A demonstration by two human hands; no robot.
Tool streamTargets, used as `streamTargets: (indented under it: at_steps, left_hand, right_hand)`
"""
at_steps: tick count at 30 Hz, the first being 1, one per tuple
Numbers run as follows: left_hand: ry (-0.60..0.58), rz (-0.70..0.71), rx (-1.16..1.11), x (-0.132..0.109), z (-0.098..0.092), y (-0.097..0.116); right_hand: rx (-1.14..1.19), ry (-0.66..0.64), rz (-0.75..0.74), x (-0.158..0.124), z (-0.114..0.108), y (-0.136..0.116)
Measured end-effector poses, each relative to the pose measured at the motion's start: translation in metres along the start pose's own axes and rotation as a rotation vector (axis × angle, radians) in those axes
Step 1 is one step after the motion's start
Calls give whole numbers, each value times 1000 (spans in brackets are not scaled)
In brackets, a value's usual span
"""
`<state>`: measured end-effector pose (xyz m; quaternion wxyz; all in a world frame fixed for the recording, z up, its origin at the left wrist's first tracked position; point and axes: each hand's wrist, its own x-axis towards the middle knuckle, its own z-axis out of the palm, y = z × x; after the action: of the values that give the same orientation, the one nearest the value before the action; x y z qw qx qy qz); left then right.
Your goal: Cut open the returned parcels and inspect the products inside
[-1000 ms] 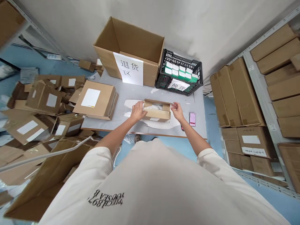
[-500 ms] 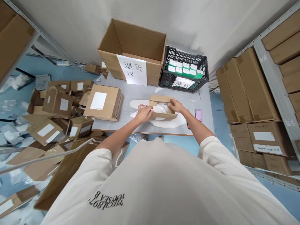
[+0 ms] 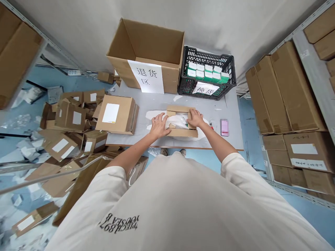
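Got small open carton (image 3: 183, 132) close to front edge of table (image 3: 154, 101), between left hand (image 3: 158, 127) with fingers spread apart and right hand (image 3: 196, 118), can't tell if clamped. Decent gap back to big box (image 3: 171, 78), black crate (image 3: 223, 91).

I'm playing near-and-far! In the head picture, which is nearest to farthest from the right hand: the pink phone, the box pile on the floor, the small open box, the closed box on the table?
Right hand, nearest first:
1. Small open box: touching it.
2. Pink phone: to its right.
3. Closed box: table's left part.
4. Box pile: floor, left beyond the table.
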<state>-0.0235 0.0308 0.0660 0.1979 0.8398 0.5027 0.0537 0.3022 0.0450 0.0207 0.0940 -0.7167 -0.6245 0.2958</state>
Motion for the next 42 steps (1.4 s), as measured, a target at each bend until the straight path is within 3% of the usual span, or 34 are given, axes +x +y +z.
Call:
streamTargets:
  at_steps: [3, 5, 14, 20, 24, 31, 38, 42]
  left_hand:
    - [-46, -76, -23, 8, -1, -5]
    - [-106, -51, -48, 16, -1, -6]
    - [-371, 357, 23, 67, 10, 37]
    - [-361, 421, 114, 83, 13, 44]
    - [-306, 403, 130, 81, 3, 32]
    - [-337, 355, 66, 72, -7, 12]
    - [-296, 289, 31, 77, 2, 21]
    - [-292, 341, 50, 78, 3, 27]
  right_hand:
    - [9, -25, 26, -2, -5, -1]
    - [43, -35, 20, -3, -9, 2]
    - [278, 134, -117, -28, -30, 38]
    - [134, 249, -84, -60, -42, 64]
    - [-4, 198, -57, -68, -41, 68]
    - [-204, 79, -214, -57, -45, 38]
    - [59, -79, -427, -37, -28, -14]
    - [-110, -212, -412, -30, -19, -28]
